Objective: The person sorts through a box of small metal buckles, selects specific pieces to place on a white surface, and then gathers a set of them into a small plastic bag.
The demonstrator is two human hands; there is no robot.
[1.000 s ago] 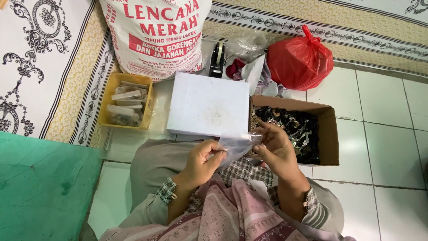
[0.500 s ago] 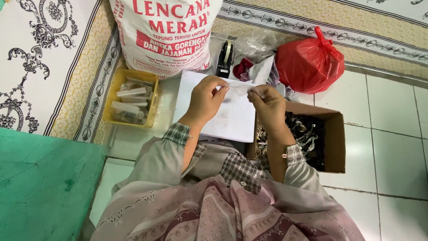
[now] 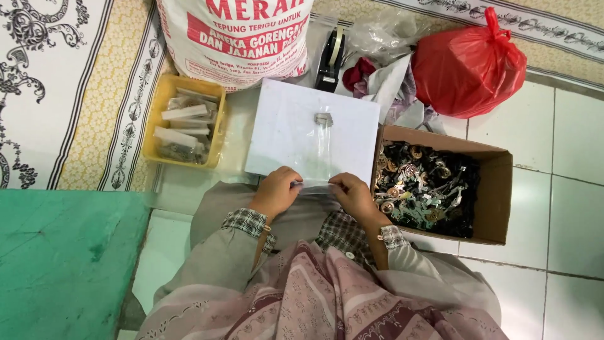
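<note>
I see both hands, left hand (image 3: 277, 192) and right hand (image 3: 353, 194), each grip pinching the clear plastic bag (image 3: 322, 151) mouth on the white box (image 3: 313, 131); small metal piece (image 3: 323, 118) already inside, sealing looks left; cardboard box (image 3: 440, 186) full.

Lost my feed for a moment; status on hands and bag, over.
Left hand and right hand both pinch near edge of clear bag. Bag flat on white box, small metal piece inside. Nothing blocking.
</note>
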